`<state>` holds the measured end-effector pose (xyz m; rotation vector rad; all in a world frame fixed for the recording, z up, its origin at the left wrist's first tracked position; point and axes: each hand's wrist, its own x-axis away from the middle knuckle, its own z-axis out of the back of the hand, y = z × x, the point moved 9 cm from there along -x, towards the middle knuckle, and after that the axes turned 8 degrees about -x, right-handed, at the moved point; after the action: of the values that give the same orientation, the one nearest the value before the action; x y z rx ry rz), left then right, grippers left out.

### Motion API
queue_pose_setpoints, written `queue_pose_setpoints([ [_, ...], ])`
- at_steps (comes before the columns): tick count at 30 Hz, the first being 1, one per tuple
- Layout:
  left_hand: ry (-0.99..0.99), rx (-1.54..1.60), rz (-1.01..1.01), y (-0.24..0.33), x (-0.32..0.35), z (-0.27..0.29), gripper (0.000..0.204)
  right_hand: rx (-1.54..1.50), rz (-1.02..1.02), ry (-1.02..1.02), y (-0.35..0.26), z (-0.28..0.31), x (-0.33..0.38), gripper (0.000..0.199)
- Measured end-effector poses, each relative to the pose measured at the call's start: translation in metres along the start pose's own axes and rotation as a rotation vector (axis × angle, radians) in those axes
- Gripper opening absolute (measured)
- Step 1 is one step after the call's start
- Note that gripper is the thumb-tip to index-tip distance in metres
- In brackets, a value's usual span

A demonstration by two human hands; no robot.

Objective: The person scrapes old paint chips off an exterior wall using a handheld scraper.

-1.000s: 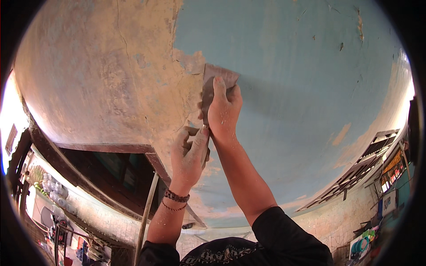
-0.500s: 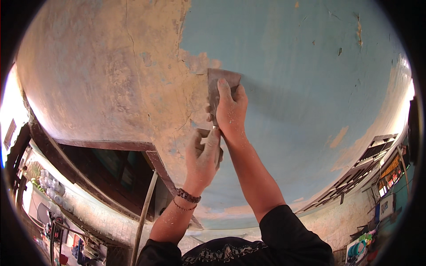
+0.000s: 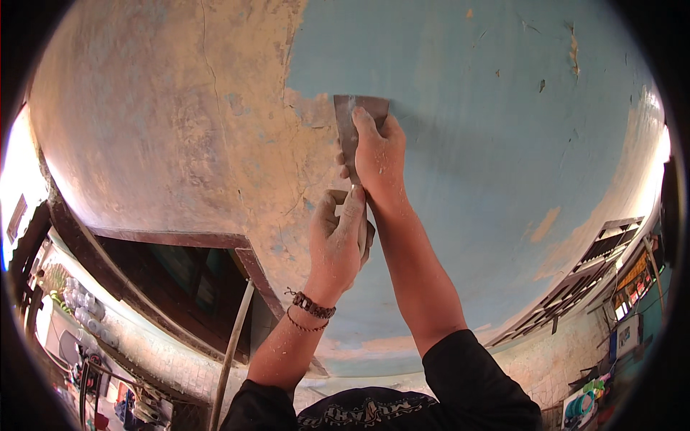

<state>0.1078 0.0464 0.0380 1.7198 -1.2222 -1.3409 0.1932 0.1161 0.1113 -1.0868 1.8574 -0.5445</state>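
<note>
— What sort of place am I looking at here?

— I read it as an old house under renovation. The wall carries worn blue paint, scraped to bare plaster on the left. I see a dark wooden window frame below, and barred windows along a neighbouring wall.
</note>
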Motion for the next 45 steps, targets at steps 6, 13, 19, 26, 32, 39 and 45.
queue_pose_setpoints([
  [6, -0.014, 0.079, 0.012, -0.021, 0.012, 0.018, 0.025, 0.053, 0.023, -0.003, 0.019, -0.001, 0.012, 0.024],
  [13, 0.000, 0.046, -0.002, -0.015, 0.008, 0.020, 0.023, 0.052, 0.062, -0.022, 0.011, -0.009, 0.011, 0.027],
  [19, -0.039, 0.054, 0.010, 0.004, -0.004, 0.011, 0.024, 0.031, 0.057, -0.020, -0.008, -0.019, -0.001, 0.028],
  [26, -0.007, 0.010, 0.036, -0.002, 0.001, 0.018, 0.023, 0.095, 0.074, -0.019, 0.001, -0.018, 0.002, 0.027],
  [32, 0.016, 0.032, -0.014, 0.019, -0.004, 0.021, 0.024, 0.043, 0.073, -0.032, -0.001, -0.033, -0.011, 0.028],
  [39, 0.007, 0.036, 0.036, 0.024, -0.007, 0.026, 0.023, 0.109, 0.084, -0.025, -0.014, -0.046, -0.008, 0.028],
  [45, 0.051, 0.036, 0.069, 0.007, 0.006, 0.039, 0.024, 0.428, 0.616, 0.059, 0.004, -0.031, -0.006, 0.030],
])
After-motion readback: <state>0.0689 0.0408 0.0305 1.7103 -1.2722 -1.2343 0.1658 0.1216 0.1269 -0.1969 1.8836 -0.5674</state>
